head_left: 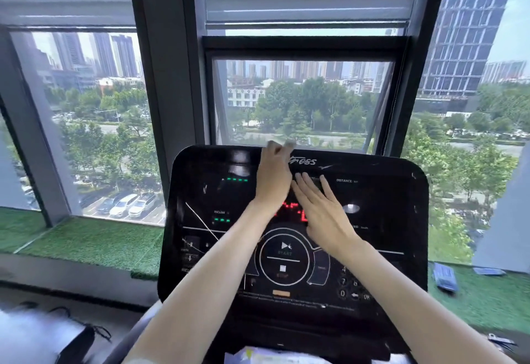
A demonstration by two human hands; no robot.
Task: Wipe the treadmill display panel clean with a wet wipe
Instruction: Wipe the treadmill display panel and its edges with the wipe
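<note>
Window (304,99): wide, blinds half raised, city and trees beyond.
Panel (387,249): black, centre of view, just before the window; long axis left to right, face tilted up toward the person, top edge toward the glass.
Turf (86,243): green, on the sill either side.
Right hand (321,211): flat on the panel's middle, fingers straight, pointing up-left.
Left hand (272,180): at the panel's top edge, fingers blurred; grip cannot be told.
</note>
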